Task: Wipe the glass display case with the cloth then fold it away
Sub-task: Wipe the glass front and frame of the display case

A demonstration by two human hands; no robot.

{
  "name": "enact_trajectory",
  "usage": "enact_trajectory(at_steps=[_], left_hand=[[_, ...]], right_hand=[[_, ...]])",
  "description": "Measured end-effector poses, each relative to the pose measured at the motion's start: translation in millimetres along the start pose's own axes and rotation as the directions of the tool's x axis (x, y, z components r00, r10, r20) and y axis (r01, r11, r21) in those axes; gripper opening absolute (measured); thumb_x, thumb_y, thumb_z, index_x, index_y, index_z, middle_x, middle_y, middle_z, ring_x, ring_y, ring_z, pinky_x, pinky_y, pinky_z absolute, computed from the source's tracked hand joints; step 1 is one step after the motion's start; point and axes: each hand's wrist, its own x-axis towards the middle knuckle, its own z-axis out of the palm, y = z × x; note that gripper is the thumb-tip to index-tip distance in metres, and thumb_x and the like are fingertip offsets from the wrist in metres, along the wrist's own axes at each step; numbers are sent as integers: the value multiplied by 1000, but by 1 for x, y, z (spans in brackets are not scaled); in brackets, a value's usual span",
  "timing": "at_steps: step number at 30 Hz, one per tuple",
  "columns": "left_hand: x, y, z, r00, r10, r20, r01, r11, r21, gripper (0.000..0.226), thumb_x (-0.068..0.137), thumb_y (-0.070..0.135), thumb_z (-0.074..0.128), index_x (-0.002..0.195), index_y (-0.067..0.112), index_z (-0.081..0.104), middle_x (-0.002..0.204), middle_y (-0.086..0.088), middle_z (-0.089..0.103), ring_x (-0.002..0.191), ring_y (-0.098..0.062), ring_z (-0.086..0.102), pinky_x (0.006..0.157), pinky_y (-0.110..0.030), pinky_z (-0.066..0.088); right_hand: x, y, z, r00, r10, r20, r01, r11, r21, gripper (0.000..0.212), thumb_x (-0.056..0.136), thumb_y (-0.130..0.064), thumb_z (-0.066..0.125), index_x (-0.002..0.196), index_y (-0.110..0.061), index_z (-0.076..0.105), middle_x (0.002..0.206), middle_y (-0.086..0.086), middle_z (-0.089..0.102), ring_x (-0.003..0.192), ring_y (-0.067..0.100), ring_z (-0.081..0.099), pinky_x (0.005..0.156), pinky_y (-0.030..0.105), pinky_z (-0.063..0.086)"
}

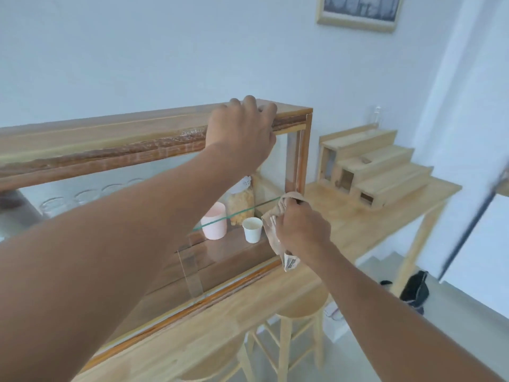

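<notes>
A long wood-framed glass display case (110,139) stands on a light wooden counter (358,224). My left hand (243,130) rests on the case's top rail near its right end, fingers curled over the back edge. My right hand (301,230) grips a bunched beige cloth (272,227) against the glass front near the case's right post. A tag end of the cloth hangs below my fist. Inside the case sit a pink cup (214,224), a white paper cup (252,229) and a jar of flakes (242,204) beside a glass shelf.
A stepped wooden riser (371,166) stands on the counter right of the case. Two wooden stools (297,312) stand under the counter. A black bag (416,290) lies on the floor. Several glasses (55,205) sit inside the case at the left. A framed picture (360,12) hangs above.
</notes>
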Motion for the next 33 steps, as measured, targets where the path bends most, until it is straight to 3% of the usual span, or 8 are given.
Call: enact_trajectory(at_steps=[2, 4, 12, 14, 17, 21, 25, 33], left_hand=[[-1, -4, -2, 1000, 24, 15, -24, 1000, -14, 35, 104, 35, 34, 128, 13, 46, 109, -14, 56, 88, -34, 54, 64, -41, 39], [-3, -8, -4, 998, 46, 30, -46, 999, -19, 36, 105, 36, 33, 129, 13, 46, 111, -14, 57, 94, -34, 58, 64, -40, 38], [-3, -8, -7, 998, 21, 63, -18, 998, -54, 32, 104, 35, 35, 124, 14, 47, 109, -14, 56, 81, -30, 42, 63, -40, 35], [-1, -6, -7, 998, 23, 65, -20, 999, -46, 33, 104, 35, 35, 125, 13, 47, 108, -14, 56, 80, -30, 42, 62, -39, 35], [-1, -5, -6, 999, 20, 49, -18, 999, -42, 32, 103, 35, 36, 122, 12, 48, 95, -12, 47, 77, -30, 42, 59, -38, 32], [-4, -4, -3, 999, 11, 30, -10, 999, -31, 30, 102, 34, 36, 116, 11, 49, 90, -10, 39, 74, -29, 41, 58, -39, 32], [-5, -1, -3, 1000, -12, 25, 13, 1000, -21, 30, 101, 34, 36, 115, 11, 49, 88, -9, 39, 74, -29, 41, 59, -38, 33], [-6, 1, -5, 998, -40, 49, 40, 999, -8, 34, 102, 37, 38, 123, 13, 49, 104, -12, 58, 78, -30, 43, 61, -38, 34]], right_hand=[[0, -5, -24, 1000, -15, 7, 15, 1000, -16, 7, 99, -28, 54, 98, -23, 59, 95, 2, 61, 92, 31, 61, 69, 33, 40], [6, -13, -48, 998, -35, -58, 35, 999, -6, 26, 93, -22, 58, 70, -22, 46, 80, -1, 56, 82, 30, 59, 58, 30, 37], [45, -16, -99, 959, -28, -282, 95, 969, 228, 38, 77, -34, 78, 60, -12, 52, 57, -1, 57, 57, 28, 52, 53, 33, 46], [46, -12, -93, 942, -37, -335, 128, 959, 253, 32, 80, -29, 78, 67, -19, 51, 59, -5, 49, 62, 25, 50, 60, 33, 44], [44, -6, -77, 901, -43, -432, 192, 932, 307, 22, 90, -29, 75, 102, -21, 57, 84, -3, 66, 84, 29, 65, 73, 39, 55], [45, 4, -43, 835, -91, -543, 269, 928, 257, 36, 99, -21, 63, 135, -25, 57, 96, 8, 73, 88, 39, 68, 68, 40, 52], [45, 13, -6, 795, -97, -598, 289, 928, 235, 54, 100, -12, 60, 152, -21, 50, 138, 7, 66, 105, 37, 69, 74, 43, 58], [21, 37, 71, 834, -55, -548, 216, 948, 234, 53, 96, -14, 63, 149, -12, 55, 114, 12, 71, 90, 27, 71, 69, 33, 57]])
